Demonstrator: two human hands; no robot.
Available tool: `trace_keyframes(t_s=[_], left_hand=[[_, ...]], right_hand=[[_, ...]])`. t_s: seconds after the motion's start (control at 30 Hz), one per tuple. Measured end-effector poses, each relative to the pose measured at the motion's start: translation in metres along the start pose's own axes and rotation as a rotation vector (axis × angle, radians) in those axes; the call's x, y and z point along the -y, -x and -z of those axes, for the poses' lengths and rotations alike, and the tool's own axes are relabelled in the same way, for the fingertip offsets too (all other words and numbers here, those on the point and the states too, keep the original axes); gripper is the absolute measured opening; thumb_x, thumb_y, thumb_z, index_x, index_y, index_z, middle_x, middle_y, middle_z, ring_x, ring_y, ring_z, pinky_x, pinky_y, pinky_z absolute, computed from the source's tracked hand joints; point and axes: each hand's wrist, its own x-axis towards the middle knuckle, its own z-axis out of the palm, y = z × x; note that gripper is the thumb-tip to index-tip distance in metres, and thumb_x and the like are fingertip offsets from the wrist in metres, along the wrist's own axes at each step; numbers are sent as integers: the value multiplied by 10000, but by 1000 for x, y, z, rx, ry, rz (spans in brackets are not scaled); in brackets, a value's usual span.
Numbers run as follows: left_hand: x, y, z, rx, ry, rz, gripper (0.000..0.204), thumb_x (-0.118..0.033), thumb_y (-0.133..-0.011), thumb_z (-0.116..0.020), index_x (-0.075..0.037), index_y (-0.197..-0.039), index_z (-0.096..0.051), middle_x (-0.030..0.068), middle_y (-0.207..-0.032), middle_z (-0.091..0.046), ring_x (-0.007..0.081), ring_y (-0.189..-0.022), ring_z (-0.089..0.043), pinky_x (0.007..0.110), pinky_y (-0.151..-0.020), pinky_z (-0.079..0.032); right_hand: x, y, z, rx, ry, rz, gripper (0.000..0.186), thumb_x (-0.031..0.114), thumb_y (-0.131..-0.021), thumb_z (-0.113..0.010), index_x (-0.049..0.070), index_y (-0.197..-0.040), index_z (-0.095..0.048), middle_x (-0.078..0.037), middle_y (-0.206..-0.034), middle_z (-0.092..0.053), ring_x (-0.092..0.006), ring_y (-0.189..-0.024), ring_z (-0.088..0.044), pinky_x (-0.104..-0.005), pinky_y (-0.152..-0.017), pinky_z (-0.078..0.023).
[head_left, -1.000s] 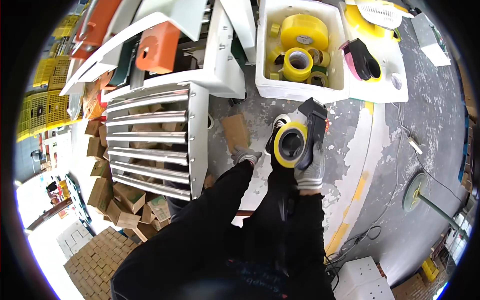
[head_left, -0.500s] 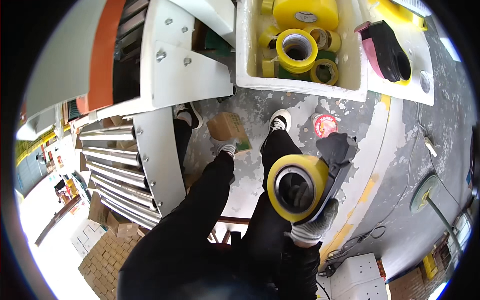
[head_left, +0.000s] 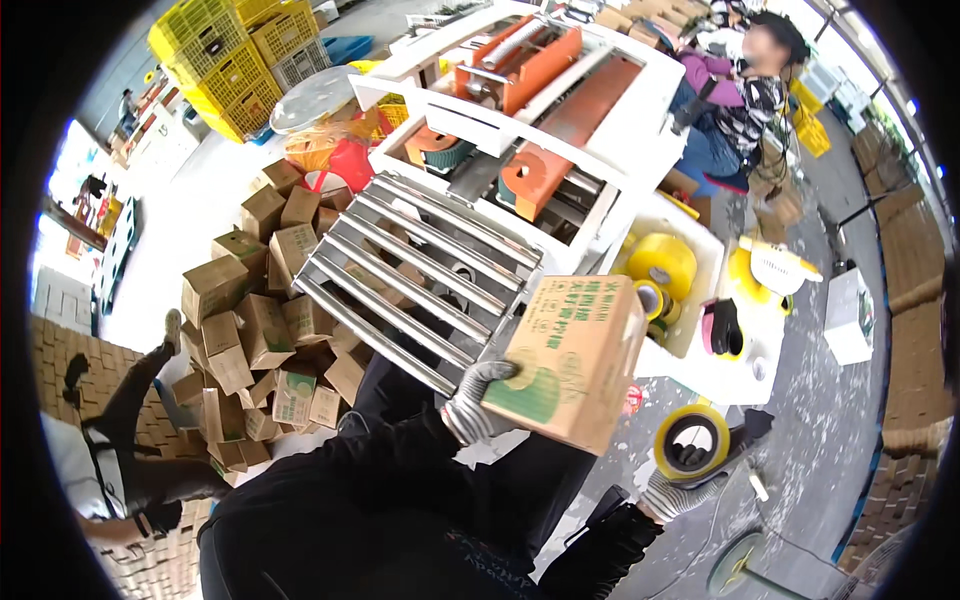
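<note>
Evidently, carton (head_left: 572,365): 8 o'clock corner pinched by fingers of left hand (head_left: 478,404), perhaps for steadiness.
Tape dispenser (head_left: 742,440): gripped at 4 o'clock by right hand (head_left: 680,496) fingers.

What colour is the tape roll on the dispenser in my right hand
The tape roll is yellow; it shows best in the head view.

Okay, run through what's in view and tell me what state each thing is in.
Left hand, gloved, closed on the cardboard box
Right hand, gloved, closed on the tape dispenser
Cardboard box, held up, tilted
Tape dispenser, loaded with a yellow roll
White foam box, open, tape rolls inside
Other cardboard boxes, heaped loosely
Yellow crates, stacked
</note>
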Motion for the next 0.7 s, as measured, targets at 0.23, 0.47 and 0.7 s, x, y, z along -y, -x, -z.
trace_keyframes(t_s=[0.23,0.47,0.7], left_hand=[[-109,108,59,-67,-144,25,503,-361,-801,-593,-87,-1213,-503,140,-1212,-532,343,-1058,-533,581,-904,-377],[-123,126,72,-747,-1049,-436,421,-387,-893,-498,-23,-1103,-533,171,-955,-616,332,-780,-631,453,-661,-534],[-130,172,-62,-463,-1443,-895,387,-354,-852,-576,-5,-1012,-616,135,-929,-619,226,-852,-595,316,-767,-469]], right_hand=[[-86,82,-57,604,15,-477,468,269,-844,-595,57,-1241,-467,-107,-1220,-532,-273,-1097,-524,-445,-968,-415],[-112,106,-91,818,322,-492,509,261,-811,-636,-5,-1208,-459,-140,-1093,-583,-261,-895,-609,-364,-802,-520],[-93,130,-136,1189,585,-434,556,312,-631,-808,-44,-997,-588,-100,-896,-644,-173,-767,-614,-285,-694,-500]])
